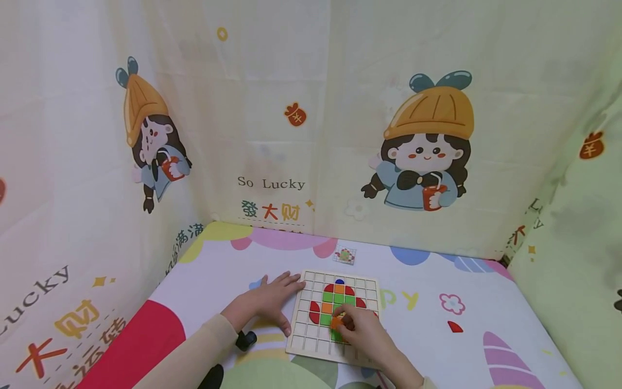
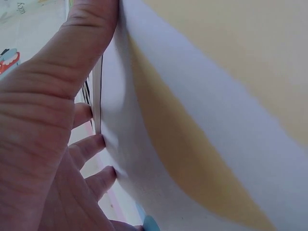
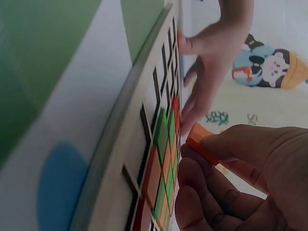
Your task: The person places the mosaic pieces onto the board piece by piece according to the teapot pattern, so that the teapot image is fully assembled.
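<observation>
A wooden grid board (image 1: 303, 343) lies on the table with red, green and orange tiles and a dark blue piece set in its cells. Over the lower middle of the board, my right hand (image 1: 363, 330) pinches an orange square tile (image 3: 202, 143) between thumb and finger. In the right wrist view that tile is held tilted, apart from the board's surface. My left hand (image 1: 272, 298) is spread at the board's left edge, its thumb and fingertips by the rim. Part of the tile pattern is hidden under the right hand.
Behind the board lies a small picture card (image 1: 344, 255) showing a coloured grid pattern. A red quarter-round piece (image 1: 455, 327) is on the table to the right. A black object (image 1: 246, 341) sits beneath the left wrist. Printed cloth walls (image 1: 340, 162) enclose the table's back and sides.
</observation>
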`<action>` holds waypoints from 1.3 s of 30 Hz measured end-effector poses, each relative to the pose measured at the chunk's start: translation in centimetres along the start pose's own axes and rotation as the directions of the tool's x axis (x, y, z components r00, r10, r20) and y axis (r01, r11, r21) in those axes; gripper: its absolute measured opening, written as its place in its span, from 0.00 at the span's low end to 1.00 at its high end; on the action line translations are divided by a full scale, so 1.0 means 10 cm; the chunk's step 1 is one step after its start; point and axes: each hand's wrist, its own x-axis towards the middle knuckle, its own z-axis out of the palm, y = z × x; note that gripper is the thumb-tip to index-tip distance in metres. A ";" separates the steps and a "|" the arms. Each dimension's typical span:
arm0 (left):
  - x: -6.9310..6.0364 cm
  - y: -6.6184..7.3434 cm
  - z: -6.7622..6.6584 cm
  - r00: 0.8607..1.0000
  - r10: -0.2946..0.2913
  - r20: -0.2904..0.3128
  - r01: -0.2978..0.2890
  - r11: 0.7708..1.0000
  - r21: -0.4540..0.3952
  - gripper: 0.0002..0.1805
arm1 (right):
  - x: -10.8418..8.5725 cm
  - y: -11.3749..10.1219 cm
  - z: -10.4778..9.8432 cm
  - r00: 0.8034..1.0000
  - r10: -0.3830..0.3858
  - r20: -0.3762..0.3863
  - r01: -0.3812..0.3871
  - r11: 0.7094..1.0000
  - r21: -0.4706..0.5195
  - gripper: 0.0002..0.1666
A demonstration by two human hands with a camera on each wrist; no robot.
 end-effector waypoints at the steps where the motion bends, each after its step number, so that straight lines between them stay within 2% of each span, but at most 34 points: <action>1: 0.00 0.00 0.00 1.000 -0.001 0.000 0.001 1.000 0.003 0.69 | 0.01 -0.02 0.02 1.000 -0.007 0.009 0.007 1.000 0.005 0.09; 8: 0.01 -0.01 0.01 1.000 0.003 0.003 -0.003 1.000 0.010 0.69 | 0.05 -0.06 0.12 0.999 -0.018 0.039 0.019 0.999 -0.028 0.07; 14: 0.01 -0.03 0.03 1.000 -0.001 -0.001 0.001 1.000 0.020 0.69 | 0.07 -0.10 0.17 0.996 -0.057 0.063 0.060 0.998 -0.037 0.04; 22: 0.02 -0.06 0.02 1.000 0.002 -0.004 -0.002 1.000 0.017 0.69 | 0.08 -0.14 0.20 0.997 -0.041 0.066 0.045 0.997 -0.059 0.04; 32: 0.01 -0.06 0.04 1.000 0.014 -0.010 -0.013 1.000 0.015 0.69 | 0.13 -0.18 0.22 0.999 -0.044 0.000 0.043 0.968 -0.247 0.04; 39: 0.00 -0.04 0.02 1.000 0.010 -0.005 -0.010 1.000 0.008 0.69 | 0.14 -0.18 0.31 0.997 -0.064 -0.044 0.045 0.935 -0.351 0.13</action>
